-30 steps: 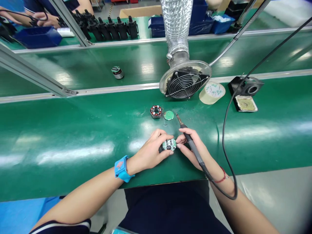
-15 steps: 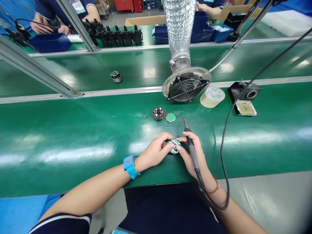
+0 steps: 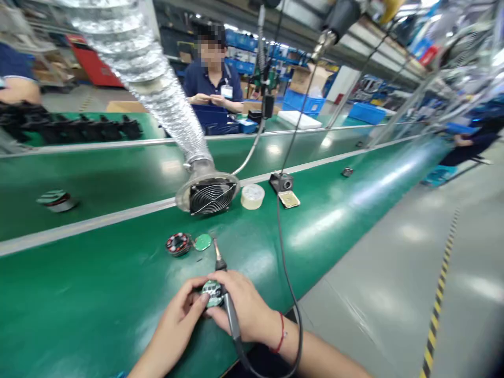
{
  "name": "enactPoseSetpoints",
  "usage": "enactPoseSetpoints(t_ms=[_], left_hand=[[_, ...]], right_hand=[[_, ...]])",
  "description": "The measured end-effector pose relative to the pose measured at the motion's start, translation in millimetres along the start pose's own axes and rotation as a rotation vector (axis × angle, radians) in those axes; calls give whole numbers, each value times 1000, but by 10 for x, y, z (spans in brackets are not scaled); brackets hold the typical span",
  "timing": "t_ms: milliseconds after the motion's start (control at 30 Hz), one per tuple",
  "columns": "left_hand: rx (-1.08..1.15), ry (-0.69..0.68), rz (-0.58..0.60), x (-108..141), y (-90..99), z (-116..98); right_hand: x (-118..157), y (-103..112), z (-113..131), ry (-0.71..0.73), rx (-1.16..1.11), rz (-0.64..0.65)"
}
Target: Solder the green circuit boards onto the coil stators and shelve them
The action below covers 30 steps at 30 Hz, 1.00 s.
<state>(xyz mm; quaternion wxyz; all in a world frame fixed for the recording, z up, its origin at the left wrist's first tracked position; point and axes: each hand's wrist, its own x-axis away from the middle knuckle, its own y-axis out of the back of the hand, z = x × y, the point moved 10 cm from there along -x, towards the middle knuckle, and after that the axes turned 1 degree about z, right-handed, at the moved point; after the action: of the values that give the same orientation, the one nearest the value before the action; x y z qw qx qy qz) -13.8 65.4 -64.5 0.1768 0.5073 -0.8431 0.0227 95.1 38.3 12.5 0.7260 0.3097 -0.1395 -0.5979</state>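
Note:
My left hand [image 3: 175, 317] is closed on the edge of a round circuit board [image 3: 211, 290] with small parts on its face. From the other side, the fingers of my right hand [image 3: 249, 304] also grip the board. That hand carries a soldering iron [image 3: 231, 315] too, lying along its fingers with the tip pointing away from me. Beyond my hands, a ring-shaped motor stator [image 3: 179, 244] with red and white windings rests on the green bench. Beside it lies a green disc board [image 3: 203, 242], apparently joined to it by thin wires.
A round fume-extractor fan [image 3: 212, 197] hangs above the bench. To its right are a tape roll [image 3: 252, 196] and a soldering stand [image 3: 282, 182] with a sponge tray. The iron's cable [image 3: 289, 273] loops on the right. Across the bench, a co-worker [image 3: 212, 79] sits.
The view has swung up and to the right, bringing the aisle and a co-worker into sight. Both hands still hold the board, and the soldering iron remains in my right hand.

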Motion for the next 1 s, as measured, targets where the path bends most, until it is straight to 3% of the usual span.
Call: enactPoseSetpoints(t_ms=[267, 433, 633, 867, 1000], left_hand=[[-31, 23, -4, -5, 51, 96], [-41, 69, 54, 6, 47, 167], [-54, 18, 76, -4, 5, 105], [-133, -62, 26, 1, -47, -9], [-177, -64, 41, 59, -77, -88]], right_hand=[[1, -70, -53, 30, 2, -18], [29, -76, -105, 8, 3, 26], [68, -46, -95, 15, -20, 32], [71, -20, -111, -73, -71, 18], [101, 21, -75, -50, -166, 87]])
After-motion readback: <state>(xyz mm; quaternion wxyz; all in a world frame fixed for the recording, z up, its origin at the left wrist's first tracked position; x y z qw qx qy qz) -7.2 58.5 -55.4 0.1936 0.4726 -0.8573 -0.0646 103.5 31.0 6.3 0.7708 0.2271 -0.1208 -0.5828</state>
